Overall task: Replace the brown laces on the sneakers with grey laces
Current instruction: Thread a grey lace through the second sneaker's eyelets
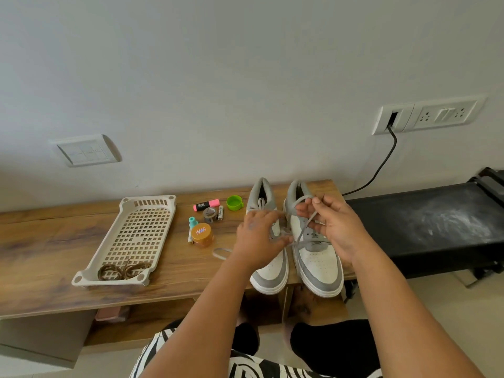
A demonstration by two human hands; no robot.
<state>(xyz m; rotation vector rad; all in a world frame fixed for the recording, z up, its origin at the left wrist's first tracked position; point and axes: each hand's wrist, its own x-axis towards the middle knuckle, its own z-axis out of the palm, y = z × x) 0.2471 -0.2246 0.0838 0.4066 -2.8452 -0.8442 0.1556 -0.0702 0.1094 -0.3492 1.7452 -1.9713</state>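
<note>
Sneakers: 2 white-and-grey shoes side by side at the right end of the wooden surface [54,241], toes toward the person and overhanging its front edge; left sneaker [270,271], right sneaker [317,263].
Grey lace: grey lace [305,225] runs up from the eyelets of the right sneaker and loops above its tongue.
Right hand: right hand [336,227] over the right sneaker, fingertips pinching the raised loop of the grey lace.
Left hand: left hand [257,236] over the left sneaker, fingers curled round a strand of grey lace near the gap between the shoes; motion-blurred, exact grip unclear.
Spare lace: a small grey loop [221,252] lies on the surface just left of the left sneaker.
Brown laces: brown laces [122,270] bundled in the near end of a beige perforated tray [141,222], well apart from the shoes.
Small items: between tray and shoes: pink highlighter [206,205], green cap [234,203], tape roll [209,214], teal bottle [193,222], orange-lidded jar [201,234], batteries.
Surroundings: black bench [425,222] to the right; wall socket panel [428,114] with black cable [381,170] plugged in.
</note>
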